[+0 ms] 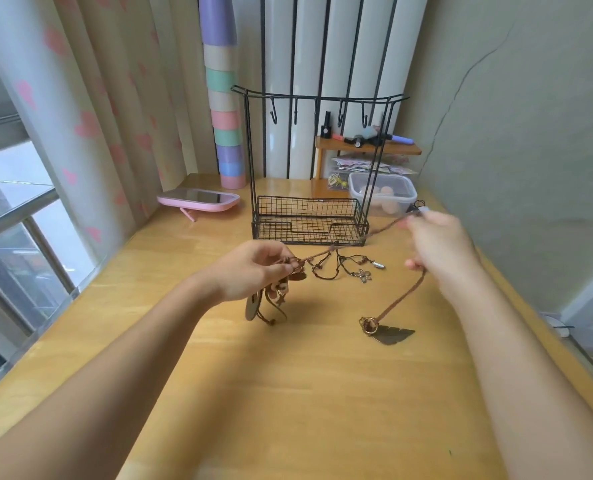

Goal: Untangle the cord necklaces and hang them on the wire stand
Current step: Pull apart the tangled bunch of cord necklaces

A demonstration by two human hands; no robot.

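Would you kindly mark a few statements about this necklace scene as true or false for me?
1. A necklace already hangs on the wire stand. False: its hooks are bare.
2. A brown cord stretches between the left hand and the right hand. True.
3. The feather pendant lies on the table. True.
4. The pink mirror sits to the right of the stand. False: it sits to its left.
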